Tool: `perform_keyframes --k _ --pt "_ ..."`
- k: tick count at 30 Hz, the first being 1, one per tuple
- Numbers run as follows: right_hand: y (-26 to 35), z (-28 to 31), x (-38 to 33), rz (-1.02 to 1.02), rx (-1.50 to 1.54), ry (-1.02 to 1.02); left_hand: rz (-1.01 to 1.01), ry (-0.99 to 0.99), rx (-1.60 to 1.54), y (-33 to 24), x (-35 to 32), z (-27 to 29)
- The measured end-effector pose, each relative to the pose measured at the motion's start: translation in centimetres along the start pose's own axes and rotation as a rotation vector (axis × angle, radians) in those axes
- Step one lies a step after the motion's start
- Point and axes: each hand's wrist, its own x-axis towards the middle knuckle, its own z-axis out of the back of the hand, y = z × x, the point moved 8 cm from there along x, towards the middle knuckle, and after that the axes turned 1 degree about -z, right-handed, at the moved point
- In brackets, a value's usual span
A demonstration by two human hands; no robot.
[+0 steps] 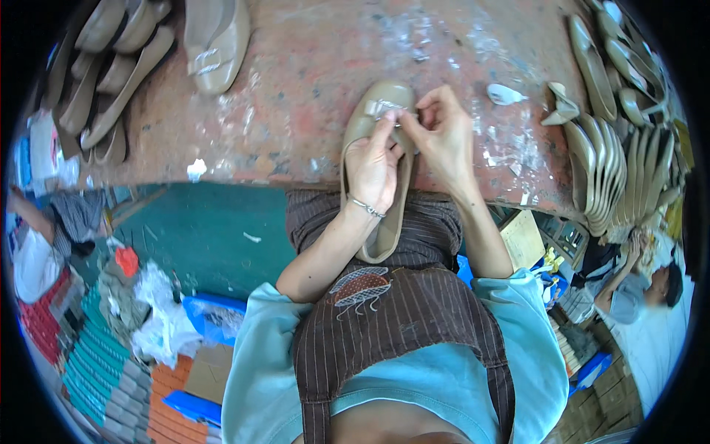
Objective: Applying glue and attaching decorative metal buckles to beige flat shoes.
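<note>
A beige flat shoe (362, 118) lies at the table's near edge, toe pointing away, its heel overhanging my lap. Across its toe sits a bow (383, 108) with a shiny ornament. My left hand (372, 169) holds the shoe, fingers in its opening and thumb against the bow. At the bow's right end, my right hand (448, 137) is closed in a pinch, its thumb tip close to the left thumb. Anything between the right fingertips is too small to make out.
Another beige shoe with a bow (220, 55) lies at the far left. Piled shoes (127, 89) fill the left side; nested shoes (600, 174) stand at the right edge. A small white piece (505, 94) is right of my hand. Another person (637, 296) sits at the lower right.
</note>
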Motion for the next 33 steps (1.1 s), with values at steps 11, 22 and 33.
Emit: perform_keyframes --k 11,22,33 --pt "-2.5 10.7 -6.7 0.316 0.035 -0.572 -0.043 0.025 0.054 -4.9 -1.3 2.7" --pt "-21.4 36.1 -10.0 -0.379 -0.937 -0.704 0.543 0.647 -0.393 -24.2 0.5 -3.6" --pt "-26.2 42.0 -8.4 -0.531 -1.003 -0.515 1.376 0.831 -0.943 -41.6 0.8 -11.4"
